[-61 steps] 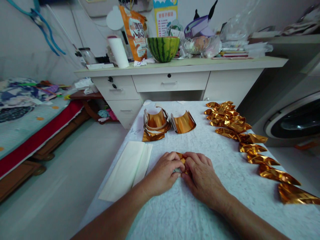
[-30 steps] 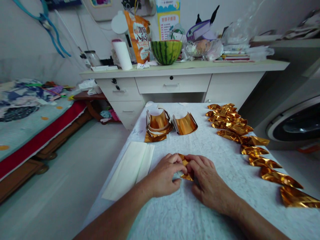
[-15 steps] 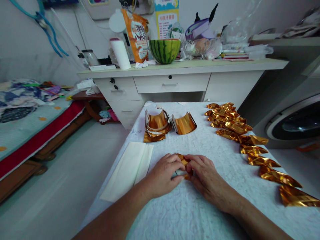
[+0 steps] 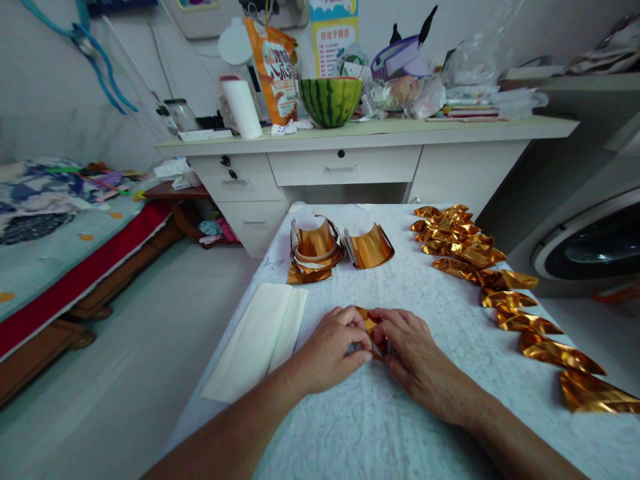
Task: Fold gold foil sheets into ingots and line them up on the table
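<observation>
My left hand (image 4: 336, 350) and my right hand (image 4: 407, 357) meet at the middle of the cloth-covered table, both closed on a small sheet of gold foil paper (image 4: 369, 321). The fingers of both hands hide much of the sheet, so its folds are hard to make out. Left of my left hand lies a stack of pale cream paper (image 4: 255, 337). Beyond my hands stand a curled stack of gold foil sheets (image 4: 314, 243) and a second curled gold stack (image 4: 370, 248). Along the right side runs a row of several folded gold foil pieces (image 4: 537, 325).
Behind the table (image 4: 340, 427) stands a white desk (image 4: 345, 167) holding a cut watermelon (image 4: 330, 102), an orange snack bag (image 4: 274, 73) and a paper roll (image 4: 241, 108). A washing machine (image 4: 590, 200) is at the right, a bed (image 4: 65, 247) at the left.
My left thumb and fingers have shifted slightly to the right along the gold foil paper. My right hand stays almost in place; the other things are unmoved.
</observation>
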`<state>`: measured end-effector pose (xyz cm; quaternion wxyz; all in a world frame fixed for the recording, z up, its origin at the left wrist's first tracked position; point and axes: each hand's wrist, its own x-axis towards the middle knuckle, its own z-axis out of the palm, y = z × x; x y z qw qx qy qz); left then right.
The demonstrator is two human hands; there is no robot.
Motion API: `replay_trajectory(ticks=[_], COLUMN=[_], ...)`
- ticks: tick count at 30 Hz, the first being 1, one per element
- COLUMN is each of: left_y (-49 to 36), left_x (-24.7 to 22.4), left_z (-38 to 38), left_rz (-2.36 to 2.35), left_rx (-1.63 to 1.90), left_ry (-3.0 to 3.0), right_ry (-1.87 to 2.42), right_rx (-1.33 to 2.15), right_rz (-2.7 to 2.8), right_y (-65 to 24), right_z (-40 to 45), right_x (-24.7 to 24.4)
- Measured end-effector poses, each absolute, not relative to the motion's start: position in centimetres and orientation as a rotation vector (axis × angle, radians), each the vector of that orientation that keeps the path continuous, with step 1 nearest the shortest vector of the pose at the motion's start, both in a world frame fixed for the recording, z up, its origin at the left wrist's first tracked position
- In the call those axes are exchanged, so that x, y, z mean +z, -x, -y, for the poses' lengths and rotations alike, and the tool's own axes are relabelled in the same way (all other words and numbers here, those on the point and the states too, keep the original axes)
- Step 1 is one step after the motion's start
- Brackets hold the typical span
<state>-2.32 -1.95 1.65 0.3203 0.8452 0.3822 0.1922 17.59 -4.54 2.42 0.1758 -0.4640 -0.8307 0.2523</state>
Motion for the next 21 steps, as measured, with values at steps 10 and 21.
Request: replay_trajectory(ticks=[10,21], left_y=[1.99,1.31], left_x=[1.49,1.13], left_z=[1.88,2.16], left_rz=[-1.049,-1.143], left_rx=[0.485,0.517], left_ry=[-2.257,-2.247], right_ry=[1.332,1.344], right_rx=[0.632,0.660], right_rz=[2.347,2.363], right_y=[-17.32,-17.38], right_z=[4.53,4.33], right_x=[2.10,1.83])
